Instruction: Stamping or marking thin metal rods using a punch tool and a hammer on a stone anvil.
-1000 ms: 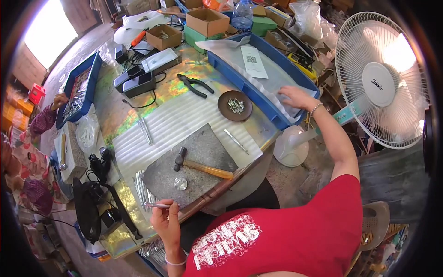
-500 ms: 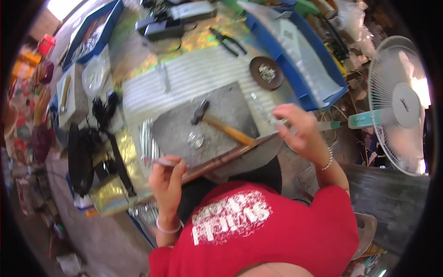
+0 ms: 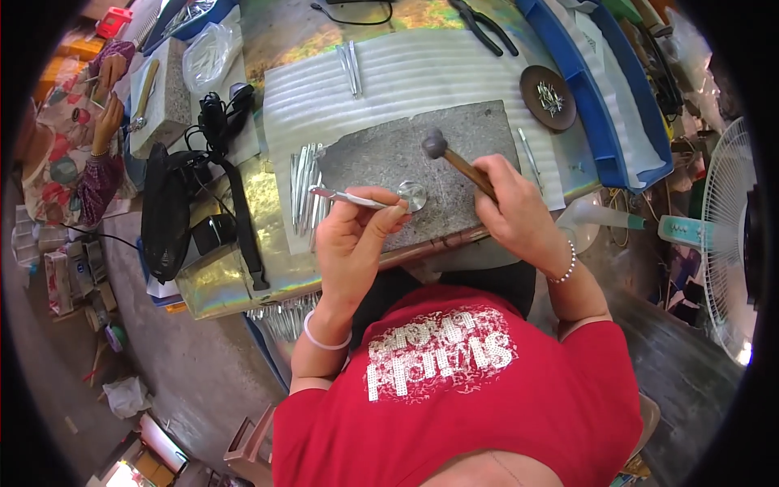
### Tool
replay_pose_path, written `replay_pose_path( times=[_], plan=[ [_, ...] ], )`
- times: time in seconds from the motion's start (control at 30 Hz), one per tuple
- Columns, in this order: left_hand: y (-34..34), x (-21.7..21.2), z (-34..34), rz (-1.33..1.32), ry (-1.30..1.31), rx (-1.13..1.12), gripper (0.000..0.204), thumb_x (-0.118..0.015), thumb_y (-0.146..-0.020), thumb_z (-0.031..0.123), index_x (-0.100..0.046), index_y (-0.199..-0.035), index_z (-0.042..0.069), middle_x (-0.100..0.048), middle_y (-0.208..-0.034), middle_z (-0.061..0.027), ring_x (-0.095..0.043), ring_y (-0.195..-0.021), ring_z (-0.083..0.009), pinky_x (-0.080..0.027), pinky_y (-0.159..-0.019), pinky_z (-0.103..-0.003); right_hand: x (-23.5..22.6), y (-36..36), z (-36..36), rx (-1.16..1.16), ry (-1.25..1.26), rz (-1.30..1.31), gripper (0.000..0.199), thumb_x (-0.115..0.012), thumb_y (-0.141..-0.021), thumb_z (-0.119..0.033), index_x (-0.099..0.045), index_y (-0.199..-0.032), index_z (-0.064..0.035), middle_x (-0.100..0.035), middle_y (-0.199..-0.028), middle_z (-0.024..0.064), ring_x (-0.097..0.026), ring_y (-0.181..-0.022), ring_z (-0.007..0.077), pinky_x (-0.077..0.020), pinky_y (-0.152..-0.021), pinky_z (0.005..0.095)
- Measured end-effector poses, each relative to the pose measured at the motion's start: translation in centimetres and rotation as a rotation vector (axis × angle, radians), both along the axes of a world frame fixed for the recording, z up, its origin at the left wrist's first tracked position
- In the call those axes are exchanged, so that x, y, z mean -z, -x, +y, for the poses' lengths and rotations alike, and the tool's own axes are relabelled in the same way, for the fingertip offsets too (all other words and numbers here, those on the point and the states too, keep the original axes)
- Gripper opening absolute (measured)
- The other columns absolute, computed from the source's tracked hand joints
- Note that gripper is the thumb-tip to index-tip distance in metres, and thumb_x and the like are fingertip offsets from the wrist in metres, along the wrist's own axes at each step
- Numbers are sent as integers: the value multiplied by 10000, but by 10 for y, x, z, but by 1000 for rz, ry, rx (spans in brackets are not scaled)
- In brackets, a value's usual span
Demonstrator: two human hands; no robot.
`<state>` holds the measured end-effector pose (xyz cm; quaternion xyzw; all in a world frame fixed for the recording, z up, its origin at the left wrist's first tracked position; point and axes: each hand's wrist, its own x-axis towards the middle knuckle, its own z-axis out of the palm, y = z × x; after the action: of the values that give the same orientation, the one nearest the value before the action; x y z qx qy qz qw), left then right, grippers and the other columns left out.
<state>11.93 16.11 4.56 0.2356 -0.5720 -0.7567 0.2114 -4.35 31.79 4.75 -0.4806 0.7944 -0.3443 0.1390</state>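
Note:
My left hand (image 3: 355, 235) pinches a slim silver metal piece (image 3: 349, 197) between thumb and fingertips, over the near left part of a grey stone slab (image 3: 373, 150). Close to its fingertips, a round clear disc (image 3: 413, 195) rests on the slab. The wooden handle (image 3: 468, 172) of a hammer is gripped in my right hand (image 3: 513, 207); its dark rounded head (image 3: 434, 144) points away to the left, above the slab. Several similar slim silver pieces (image 3: 303, 183) lie bundled along the slab's left edge. Another slim silver piece (image 3: 529, 158) lies right of the slab.
A brown round dish (image 3: 533, 89) holds small metal bits. Black pliers (image 3: 487, 31) and a blue tray (image 3: 580, 89) stand beyond. At left are a black bag (image 3: 166, 215), a stone block (image 3: 166, 101) and another person's hands (image 3: 107, 122). A fan (image 3: 722, 243) stands right.
My right hand has moved left from beyond the slab's right edge and taken hold of the hammer, which lay on the slab. My left hand has moved up toward the clear disc. The view has shifted.

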Motion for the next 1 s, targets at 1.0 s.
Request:
replay_pose_path(
  times=[1.0],
  plan=[
    [19, 18, -3, -83, 478, -13, 43, -554, -881, -18, -564, -918, -38, -662, -828, -84, -648, -652, -127, -512, -591, -224, 17, -13, 15, 65, 228, -476, 288, -545, -911, -92, -471, -1177, -15, -515, -711, 35, -481, -584, 91, -389, -545, 234]
  ],
)
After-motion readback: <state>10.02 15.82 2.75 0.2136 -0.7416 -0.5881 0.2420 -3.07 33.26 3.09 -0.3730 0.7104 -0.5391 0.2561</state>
